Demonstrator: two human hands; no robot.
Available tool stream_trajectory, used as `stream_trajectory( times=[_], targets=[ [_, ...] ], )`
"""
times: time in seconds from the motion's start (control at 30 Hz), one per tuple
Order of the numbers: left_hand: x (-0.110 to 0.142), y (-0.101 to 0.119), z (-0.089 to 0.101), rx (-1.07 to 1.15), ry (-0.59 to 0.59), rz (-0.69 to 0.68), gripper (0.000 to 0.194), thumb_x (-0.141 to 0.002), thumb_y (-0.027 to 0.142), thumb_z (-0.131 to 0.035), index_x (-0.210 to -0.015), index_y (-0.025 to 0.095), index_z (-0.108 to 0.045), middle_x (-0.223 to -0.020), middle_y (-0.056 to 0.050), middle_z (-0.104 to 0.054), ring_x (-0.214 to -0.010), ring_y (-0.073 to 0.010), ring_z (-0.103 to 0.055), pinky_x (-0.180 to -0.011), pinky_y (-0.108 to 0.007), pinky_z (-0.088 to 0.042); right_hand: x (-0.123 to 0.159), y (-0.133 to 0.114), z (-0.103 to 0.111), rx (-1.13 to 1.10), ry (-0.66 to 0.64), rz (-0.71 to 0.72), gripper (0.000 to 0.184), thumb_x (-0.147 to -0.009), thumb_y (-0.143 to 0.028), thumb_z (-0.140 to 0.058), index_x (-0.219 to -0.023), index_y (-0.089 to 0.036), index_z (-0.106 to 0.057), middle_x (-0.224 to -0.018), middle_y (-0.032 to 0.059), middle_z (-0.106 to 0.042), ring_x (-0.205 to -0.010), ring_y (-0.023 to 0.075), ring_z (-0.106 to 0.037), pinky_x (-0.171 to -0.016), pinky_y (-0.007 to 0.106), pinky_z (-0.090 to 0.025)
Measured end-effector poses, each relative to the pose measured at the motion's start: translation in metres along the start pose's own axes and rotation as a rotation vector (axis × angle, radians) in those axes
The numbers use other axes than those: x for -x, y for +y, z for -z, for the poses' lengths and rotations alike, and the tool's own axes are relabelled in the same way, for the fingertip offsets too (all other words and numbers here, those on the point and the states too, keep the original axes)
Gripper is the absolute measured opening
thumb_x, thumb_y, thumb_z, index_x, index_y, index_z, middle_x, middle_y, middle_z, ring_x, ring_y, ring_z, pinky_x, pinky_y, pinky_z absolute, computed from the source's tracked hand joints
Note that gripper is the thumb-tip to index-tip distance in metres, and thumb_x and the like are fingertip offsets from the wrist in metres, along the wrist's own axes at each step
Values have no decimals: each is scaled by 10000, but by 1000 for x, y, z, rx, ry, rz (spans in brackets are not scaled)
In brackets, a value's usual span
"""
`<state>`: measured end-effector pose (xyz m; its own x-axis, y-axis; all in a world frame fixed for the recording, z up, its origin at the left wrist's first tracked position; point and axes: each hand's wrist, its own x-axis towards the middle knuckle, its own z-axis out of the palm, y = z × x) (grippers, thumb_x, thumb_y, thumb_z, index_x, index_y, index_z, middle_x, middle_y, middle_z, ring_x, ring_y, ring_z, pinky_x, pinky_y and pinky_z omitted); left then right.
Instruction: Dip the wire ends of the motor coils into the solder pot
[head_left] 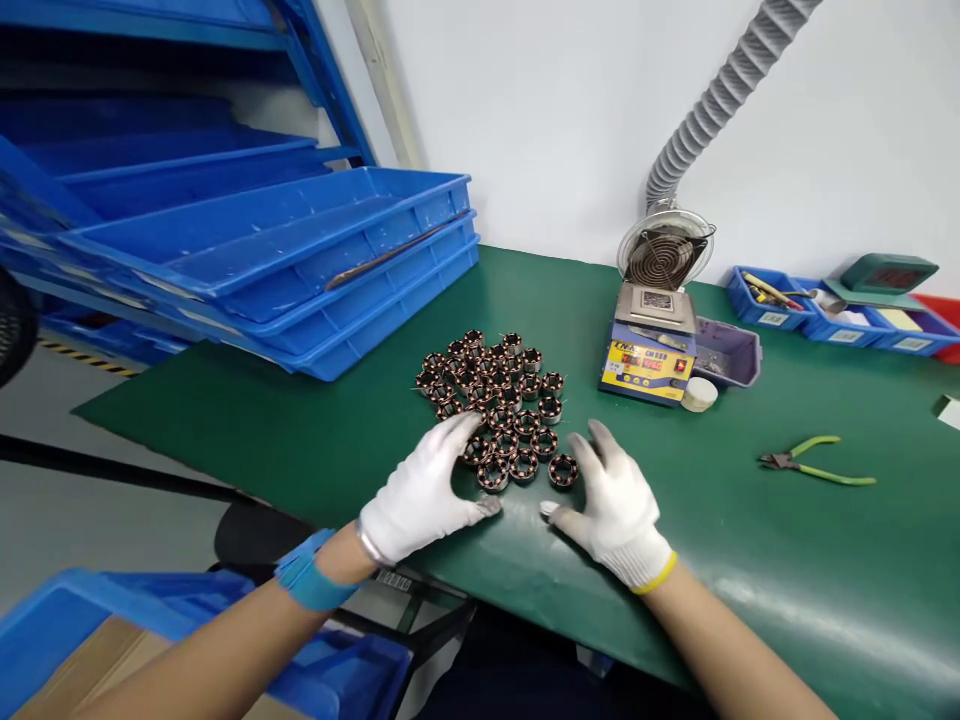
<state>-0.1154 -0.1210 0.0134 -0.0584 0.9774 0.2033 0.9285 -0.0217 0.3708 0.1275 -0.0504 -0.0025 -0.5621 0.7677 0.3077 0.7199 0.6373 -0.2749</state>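
Many small copper-wound motor stators [504, 385] lie bunched on the green table mat [360, 455]. My left hand [431, 490], in a white glove with grey fingertips, curves around the near left side of the bunch. Its fingers are apart and its fingertips are at the nearest stators; whether they touch is hard to tell. On the right, my gloved right hand [611, 495] is spread beside a single stator [562, 471] at the bunch's near right edge. Nothing is held in either hand.
Stacked blue trays [352, 250] stand at the left. Behind on the right are a yellow-and-blue soldering pot [649, 360], a fan [664, 258] with a grey hose [731, 95], and a purple tray [739, 355]. Green-handled cutters [817, 465] and small blue bins [769, 300] lie farther right.
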Motion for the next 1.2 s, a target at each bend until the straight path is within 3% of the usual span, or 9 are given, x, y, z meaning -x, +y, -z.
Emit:
stream_trajectory(
  times=[0.17, 0.37, 0.53, 0.7, 0.87, 1.0, 1.1, 1.2],
  targets=[
    [32, 4, -7, -44, 113, 109, 821, -715, 481, -675, -1400, 221, -304, -1437, -107, -364, -1313, -284, -399, -1107, -409, -369, 36, 29, -1, -56, 79, 85, 633, -770, -439, -602, -1315, -166, -434, -1309, 151, -480, -1154, 290, -494, -948, 429, -460],
    [22, 25, -15, -130, 130, 177, 733, -659, 424, -712, -1303, 224, -426, -1434, -103, -363, -1277, -323, -419, -1063, -448, -399, 28, 23, -2, -205, 45, 302, 606, -774, -374, -581, -1321, -170, -419, -1354, 151, -452, -1214, 273, -469, -977, 423, -449],
    [12, 38, -22, -240, 151, 150, 470, -680, 414, -699, -1087, 211, -581, -1414, -104, -395, -1253, -335, -424, -1028, -469, -412, 36, 33, 5, -301, 70, 261, 605, -760, -367, -596, -1308, -171, -433, -1366, 144, -432, -1250, 263, -439, -1003, 410, -437],
    [28, 54, -31, -246, 197, 130, 215, -758, 346, -646, -931, 224, -610, -1328, -69, -502, -1249, -296, -436, -1028, -454, -410, 39, 36, 9, -358, 29, 183, 610, -739, -352, -609, -1304, -187, -450, -1410, 129, -386, -1260, 273, -428, -1018, 415, -427],
    [43, 99, -45, -58, 105, 236, 228, -782, 346, -620, -983, 241, -605, -1084, -50, -614, -985, -225, -603, -889, -386, -508, 36, 38, 10, -420, 46, 169, 639, -725, -387, -612, -1307, -201, -425, -1416, 122, -374, -1271, 271, -422, -1033, 421, -417],
    [44, 131, -58, 327, -22, 157, 493, -747, 338, -659, -1207, 235, -514, -1140, -60, -614, -981, -205, -623, -854, -345, -546, 34, 50, 15, -497, 212, 170, 628, -801, -454, -509, -1328, -151, -352, -1413, 163, -350, -1319, 282, -368, -1062, 453, -383],
    [40, 125, -56, 355, 108, 176, 491, -809, 317, -587, -1274, 224, -459, -1207, -65, -591, -1034, -196, -610, -882, -343, -539, 34, 59, 20, -509, 312, 173, 597, -830, -459, -455, -1320, -135, -352, -1400, 183, -358, -1318, 305, -369, -1054, 497, -378],
    [30, 97, -46, 70, 288, 145, 474, -811, 347, -585, -1256, 218, -483, -1347, -85, -496, -1216, -250, -499, -1023, -409, -442, 35, 63, 27, -455, 345, 179, 587, -810, -462, -490, -1296, -150, -387, -1370, 184, -395, -1296, 325, -395, -1038, 528, -384]
  ],
)
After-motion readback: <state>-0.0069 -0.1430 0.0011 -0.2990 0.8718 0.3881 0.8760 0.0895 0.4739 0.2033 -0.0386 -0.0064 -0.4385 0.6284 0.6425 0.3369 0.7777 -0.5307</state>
